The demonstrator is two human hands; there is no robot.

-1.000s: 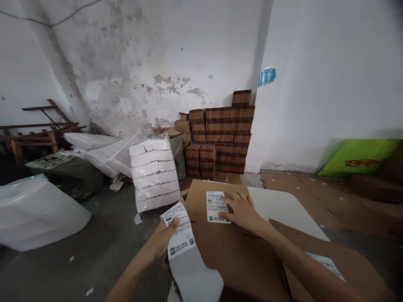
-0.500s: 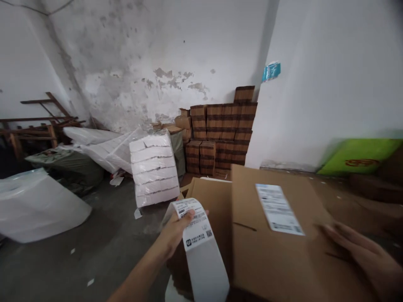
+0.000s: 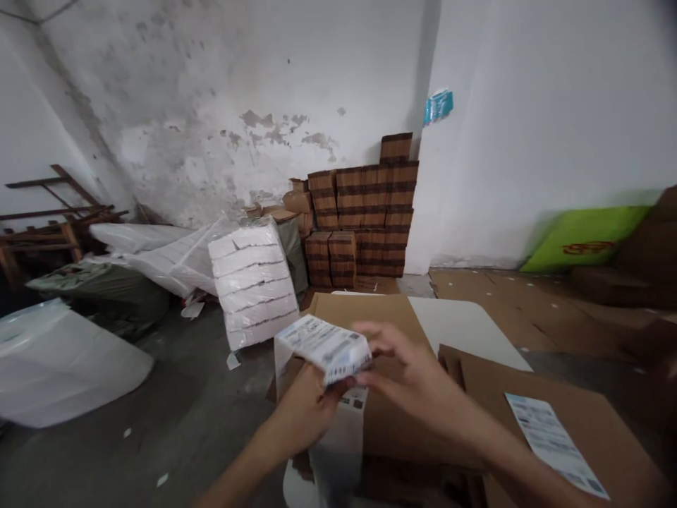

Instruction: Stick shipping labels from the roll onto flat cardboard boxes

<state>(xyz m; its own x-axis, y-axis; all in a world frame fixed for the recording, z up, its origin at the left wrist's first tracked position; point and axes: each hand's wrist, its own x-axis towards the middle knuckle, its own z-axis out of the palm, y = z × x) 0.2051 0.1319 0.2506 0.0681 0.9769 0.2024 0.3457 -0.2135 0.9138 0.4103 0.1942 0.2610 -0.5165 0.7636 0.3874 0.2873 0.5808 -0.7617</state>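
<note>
A strip of printed shipping labels bends over my left hand, which is closed on it from below. Its lower end hangs down in front of the cardboard. My right hand is at the strip's right edge, thumb and fingers pinching near the barcode; the fingertips are slightly blurred. Beneath both hands lies flat brown cardboard. To the right, under my right forearm, is a flattened cardboard box with a shipping label stuck on its face.
The cardboard rests on a white table. Behind it stand stacked brown carton bundles and a plastic-wrapped white stack. A white wrapped roll lies left on the floor. A green panel leans against the right wall.
My right hand has left the labelled box, which now lies lower at right, and has come over to the label strip. My left hand has turned the strip and raised its printed end.
</note>
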